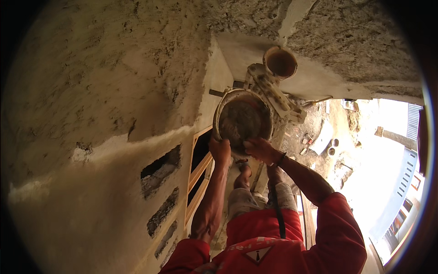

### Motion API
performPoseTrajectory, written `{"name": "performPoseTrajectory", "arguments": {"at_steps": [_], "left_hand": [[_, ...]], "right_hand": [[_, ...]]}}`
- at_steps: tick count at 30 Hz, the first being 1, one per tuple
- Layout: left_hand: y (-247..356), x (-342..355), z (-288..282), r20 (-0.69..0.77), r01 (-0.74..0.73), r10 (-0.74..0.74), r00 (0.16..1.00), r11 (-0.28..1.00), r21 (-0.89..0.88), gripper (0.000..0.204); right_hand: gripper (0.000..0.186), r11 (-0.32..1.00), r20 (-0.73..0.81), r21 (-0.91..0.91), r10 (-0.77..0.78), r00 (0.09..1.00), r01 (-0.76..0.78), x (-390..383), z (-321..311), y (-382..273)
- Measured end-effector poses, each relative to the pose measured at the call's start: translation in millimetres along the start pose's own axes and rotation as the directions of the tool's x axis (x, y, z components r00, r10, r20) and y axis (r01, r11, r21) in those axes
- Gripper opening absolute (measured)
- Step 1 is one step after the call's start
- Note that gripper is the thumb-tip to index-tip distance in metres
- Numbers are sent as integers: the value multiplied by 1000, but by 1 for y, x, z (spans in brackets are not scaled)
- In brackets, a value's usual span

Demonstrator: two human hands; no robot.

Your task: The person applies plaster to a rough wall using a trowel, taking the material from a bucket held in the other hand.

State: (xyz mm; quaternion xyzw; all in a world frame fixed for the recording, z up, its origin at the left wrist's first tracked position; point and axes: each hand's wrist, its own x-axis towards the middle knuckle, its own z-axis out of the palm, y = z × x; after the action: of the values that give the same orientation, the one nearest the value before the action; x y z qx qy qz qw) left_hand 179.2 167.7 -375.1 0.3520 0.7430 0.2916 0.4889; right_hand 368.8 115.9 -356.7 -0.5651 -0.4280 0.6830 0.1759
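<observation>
A round bucket [216, 119] with a mortar-crusted rim is held out in front of me. Grey, wet-looking mortar [244, 116] lies inside it. My left hand [221, 150] is closed on the near left part of the rim. At the near right part, my right hand [259, 150] grips the same rim, with a dark band on that wrist. Both arms are stretched forward. The bucket covers part of the planks beyond it, and its underside is hidden.
Splattered boards [273, 93] stand behind the bucket, beside a second bucket [266, 64]. A rough plastered wall [114, 68] rises on the left, with several slot openings and a wooden frame [199, 171]. Far below on the right lies bright ground [340, 118] with scattered debris.
</observation>
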Motion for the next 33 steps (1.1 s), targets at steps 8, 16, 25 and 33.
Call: {"name": "performPoseTrajectory", "arguments": {"at_steps": [8,16,25,33], "left_hand": [[39,-27,-7,80,143,-133,988,980,-138,31],[21,-13,-8,69,99,-90,994,986,-136,28],[-19,20,-19,-30,180,-196,980,946,-269,53],[-94,3,-79,-188,247,-297,936,936,-251,58]], "right_hand": [[51,980,-155,157,150,977,-125,-30,-1,25],[44,980,-209,201,54,976,-11,-30,5,39],[22,938,-349,204,-198,916,280,-21,10,-3],[38,672,-713,391,-210,669,628,6,-21,-46]]}}
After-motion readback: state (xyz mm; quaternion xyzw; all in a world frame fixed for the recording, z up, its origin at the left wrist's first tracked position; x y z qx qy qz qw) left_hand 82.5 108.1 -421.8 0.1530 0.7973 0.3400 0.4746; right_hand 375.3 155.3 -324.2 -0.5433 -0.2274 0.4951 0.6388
